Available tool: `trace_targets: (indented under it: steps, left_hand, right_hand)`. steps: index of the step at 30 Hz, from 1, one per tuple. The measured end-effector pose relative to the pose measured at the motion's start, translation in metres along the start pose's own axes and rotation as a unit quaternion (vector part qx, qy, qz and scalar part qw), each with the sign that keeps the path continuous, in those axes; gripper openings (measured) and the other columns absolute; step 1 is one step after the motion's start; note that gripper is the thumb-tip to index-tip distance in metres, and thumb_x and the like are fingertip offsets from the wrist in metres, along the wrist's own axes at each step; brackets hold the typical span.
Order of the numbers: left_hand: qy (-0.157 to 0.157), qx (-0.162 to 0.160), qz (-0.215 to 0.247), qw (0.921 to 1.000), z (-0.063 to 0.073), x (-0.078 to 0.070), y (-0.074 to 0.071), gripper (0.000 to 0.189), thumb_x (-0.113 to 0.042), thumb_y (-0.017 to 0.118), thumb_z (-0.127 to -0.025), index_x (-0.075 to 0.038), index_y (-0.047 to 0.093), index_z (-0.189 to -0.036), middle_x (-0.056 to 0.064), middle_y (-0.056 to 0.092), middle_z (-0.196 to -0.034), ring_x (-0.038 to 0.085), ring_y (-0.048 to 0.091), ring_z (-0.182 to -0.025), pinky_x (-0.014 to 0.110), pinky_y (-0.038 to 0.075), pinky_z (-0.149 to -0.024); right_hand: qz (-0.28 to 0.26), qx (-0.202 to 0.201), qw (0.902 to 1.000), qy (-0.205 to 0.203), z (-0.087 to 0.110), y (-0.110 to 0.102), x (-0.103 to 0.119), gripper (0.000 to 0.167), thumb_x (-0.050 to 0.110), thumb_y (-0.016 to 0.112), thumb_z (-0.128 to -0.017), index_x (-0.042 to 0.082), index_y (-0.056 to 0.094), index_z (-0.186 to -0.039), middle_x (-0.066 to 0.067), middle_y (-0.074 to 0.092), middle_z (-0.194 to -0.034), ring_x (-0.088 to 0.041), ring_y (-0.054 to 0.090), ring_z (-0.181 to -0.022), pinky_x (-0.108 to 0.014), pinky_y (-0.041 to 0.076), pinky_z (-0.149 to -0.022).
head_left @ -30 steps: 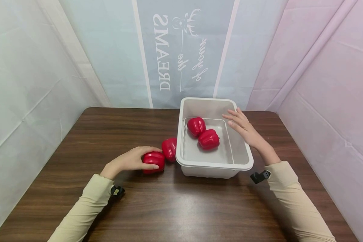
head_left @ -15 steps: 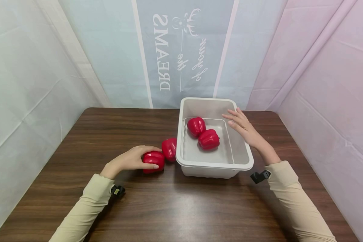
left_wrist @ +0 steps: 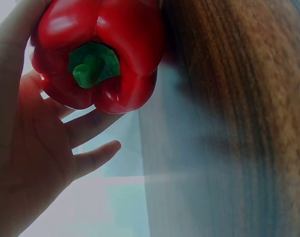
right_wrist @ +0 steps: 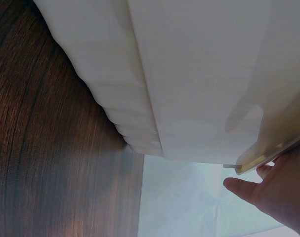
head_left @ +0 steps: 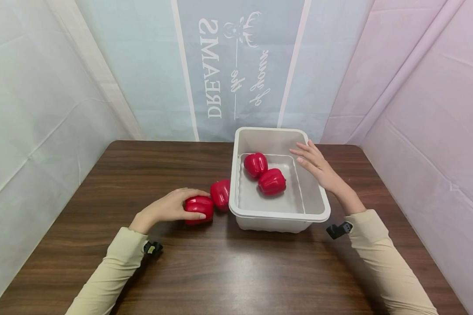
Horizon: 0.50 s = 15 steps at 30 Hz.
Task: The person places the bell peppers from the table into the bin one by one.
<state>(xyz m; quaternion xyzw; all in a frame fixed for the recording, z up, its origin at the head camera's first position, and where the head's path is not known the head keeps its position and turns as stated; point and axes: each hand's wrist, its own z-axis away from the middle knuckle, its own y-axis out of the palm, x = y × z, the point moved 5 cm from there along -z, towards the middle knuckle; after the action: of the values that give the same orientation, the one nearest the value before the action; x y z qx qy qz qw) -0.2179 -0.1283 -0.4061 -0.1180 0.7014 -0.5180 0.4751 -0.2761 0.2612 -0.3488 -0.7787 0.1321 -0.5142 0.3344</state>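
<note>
My left hand [head_left: 173,205] grips a glossy red bell pepper [head_left: 199,210] left of the bin, thumb on the near side and fingers over the far side. Its green stem [left_wrist: 93,66] faces the camera in the left wrist view, close beside the wooden tabletop. Just beyond it, a second red bell pepper [head_left: 220,194] sits against the bin's left side, partly hidden by the rim. My right hand [head_left: 317,166] lies across the right rim of the pale grey plastic bin [head_left: 280,215], fingers spread and reaching over the inside. The bin's outer wall [right_wrist: 199,79] fills much of the right wrist view.
Two more red bell peppers, a rear one [head_left: 255,165] and a nearer one [head_left: 272,182], lie in the bin. The dark wooden table [head_left: 220,271] ends at a printed cloth backdrop [head_left: 236,87], with pale cloth walls [head_left: 429,100] on both sides.
Almost everything stays in place. My left hand and the bell pepper it holds have shifted very slightly left and away from me; my right hand has not moved.
</note>
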Motion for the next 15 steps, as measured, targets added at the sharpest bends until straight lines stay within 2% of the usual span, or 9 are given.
trace_targets:
  steps: [8, 15]
  left_hand:
    - [-0.005, -0.004, -0.003, 1.0, -0.0015, 0.001, -0.0033, 0.058, -0.054, 0.071, -0.073, -0.032, 0.054, -0.124, -0.015, 0.058, -0.109, 0.011, 0.052, -0.099, 0.028, 0.049, -0.075]
    - [-0.003, -0.005, 0.003, 1.0, -0.0026, 0.0002, -0.0049, 0.058, -0.052, 0.071, -0.073, -0.031, 0.054, -0.124, -0.013, 0.057, -0.11, 0.011, 0.052, -0.099, 0.027, 0.049, -0.076]
  right_hand:
    - [0.0, 0.0, 1.0, -0.001, 0.0002, -0.0001, 0.001, 0.041, 0.026, 0.044, -0.097, 0.013, 0.048, -0.136, -0.013, 0.026, -0.15, -0.025, -0.005, -0.143, -0.061, -0.002, -0.108]
    - [0.006, 0.0, 1.0, 0.0, 0.0005, 0.0004, 0.0006, 0.041, 0.026, 0.044, -0.097, 0.013, 0.048, -0.136, -0.013, 0.026, -0.15, -0.027, -0.004, -0.143, -0.062, -0.002, -0.108]
